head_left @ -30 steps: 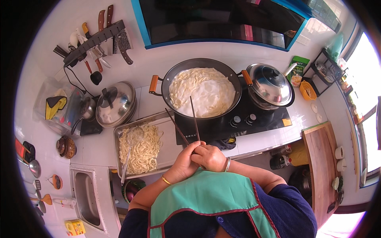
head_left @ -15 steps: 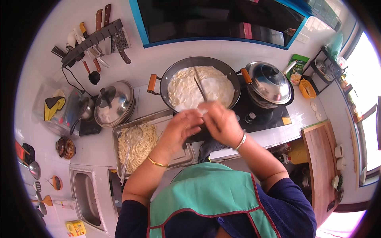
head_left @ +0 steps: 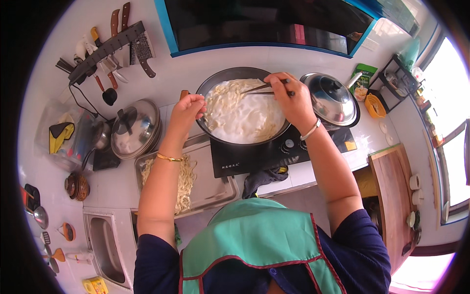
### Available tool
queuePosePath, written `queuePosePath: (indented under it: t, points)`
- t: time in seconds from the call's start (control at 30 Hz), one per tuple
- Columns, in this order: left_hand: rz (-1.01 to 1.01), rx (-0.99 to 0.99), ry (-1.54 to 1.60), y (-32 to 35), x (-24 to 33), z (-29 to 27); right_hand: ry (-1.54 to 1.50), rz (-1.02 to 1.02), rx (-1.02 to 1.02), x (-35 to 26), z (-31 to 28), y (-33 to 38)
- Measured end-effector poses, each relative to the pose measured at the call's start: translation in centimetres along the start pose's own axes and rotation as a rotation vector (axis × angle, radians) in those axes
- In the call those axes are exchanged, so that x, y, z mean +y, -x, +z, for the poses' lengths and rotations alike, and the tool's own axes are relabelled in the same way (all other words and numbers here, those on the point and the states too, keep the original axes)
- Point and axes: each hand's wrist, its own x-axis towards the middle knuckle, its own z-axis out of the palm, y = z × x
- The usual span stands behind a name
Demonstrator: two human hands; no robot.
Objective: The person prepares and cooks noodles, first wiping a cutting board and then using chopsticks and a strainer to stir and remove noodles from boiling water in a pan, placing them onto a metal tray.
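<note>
A dark wok [head_left: 208,84] stands on the black cooktop, holding pale noodles [head_left: 223,98] partly under a white, milky-looking layer [head_left: 254,117]. Over the wok's right side, my right hand [head_left: 293,100] is closed around dark chopsticks [head_left: 257,90]. Their tips reach into the noodles near the middle. My left hand [head_left: 186,113] is at the wok's left rim with its fingers curled together. It covers most of the wooden wok handle [head_left: 184,93]; whether it grips that handle or pinches something small cannot be made out. More noodles [head_left: 185,183] lie in a metal tray [head_left: 210,193] below my left forearm.
A lidded pan [head_left: 333,100] sits right of the wok, close to my right wrist. Left of the wok are a glass-lidded pot [head_left: 134,134] and a small saucepan [head_left: 101,135]. A knife rack [head_left: 105,51] hangs on the wall. A dark cloth [head_left: 262,181] hangs at the counter's front edge.
My hands have parted from in front of the wok: the left went to its left rim, the right up to its right side. The chopsticks now slant leftward into the noodles.
</note>
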Motion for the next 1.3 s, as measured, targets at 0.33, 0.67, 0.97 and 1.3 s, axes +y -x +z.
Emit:
queuePosePath:
  t: [0.33,0.67,0.97,1.3]
  points:
    - [-0.030,0.060,0.095,-0.6,-1.7,0.9,-0.049,-0.014,0.008,2.2,9.3,-2.2]
    - [-0.036,0.052,0.185,0.6,-2.4,0.3,0.311,0.251,-0.071,5.2,10.1,0.8]
    - [-0.022,0.091,0.244,2.5,-2.5,1.0,-0.071,0.375,0.095,5.4,-2.1,0.5]
    - [-0.003,0.218,0.250,7.0,-2.5,1.4,0.061,0.172,0.037,10.0,1.3,-6.8]
